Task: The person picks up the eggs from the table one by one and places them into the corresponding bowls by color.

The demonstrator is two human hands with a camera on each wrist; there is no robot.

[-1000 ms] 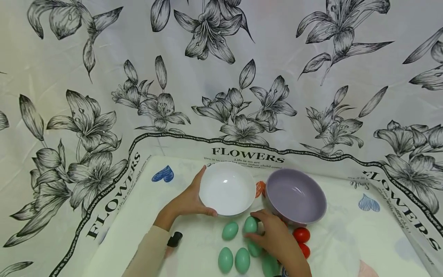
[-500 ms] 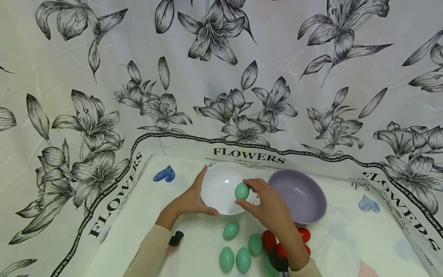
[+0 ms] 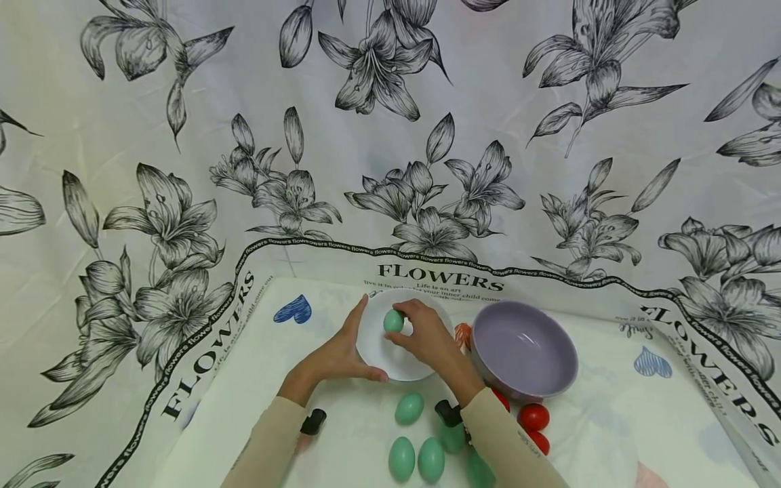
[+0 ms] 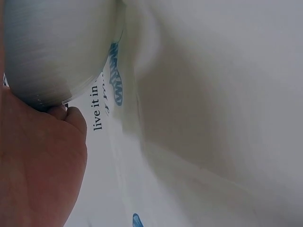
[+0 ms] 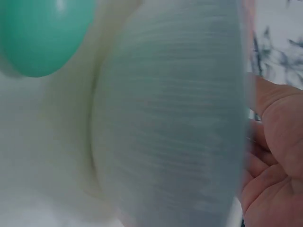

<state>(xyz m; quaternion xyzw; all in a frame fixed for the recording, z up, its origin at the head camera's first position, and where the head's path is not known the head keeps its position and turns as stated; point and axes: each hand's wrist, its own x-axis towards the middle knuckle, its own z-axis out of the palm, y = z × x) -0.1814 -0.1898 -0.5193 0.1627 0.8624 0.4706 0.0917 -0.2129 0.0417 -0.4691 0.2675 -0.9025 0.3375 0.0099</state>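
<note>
A white bowl [image 3: 384, 356] stands on the cloth, steadied by my left hand [image 3: 334, 354], whose thumb and fingers spread round its left side. In the left wrist view that hand [image 4: 42, 161] lies against the bowl's ribbed outer wall [image 4: 61, 47]. My right hand [image 3: 430, 335] pinches a green egg [image 3: 393, 320] between thumb and fingers, over the bowl's inside. The right wrist view shows the right hand [image 5: 279, 156] beyond the bowl's rim, the held egg hidden there. Several more green eggs [image 3: 409, 409] lie on the cloth in front of the bowl, some partly behind the right sleeve.
To the right of the white bowl stands a purple bowl [image 3: 525, 352]. Red eggs [image 3: 533, 417] lie in front of it, partly covered by the right forearm. The white cloth [image 3: 610, 420] carries printed hearts, and a flower-printed curtain [image 3: 378, 183] hangs behind.
My right hand has picked up a green egg from the cloth and carried it up and left over the white bowl. The left hand has stayed on the bowl.
</note>
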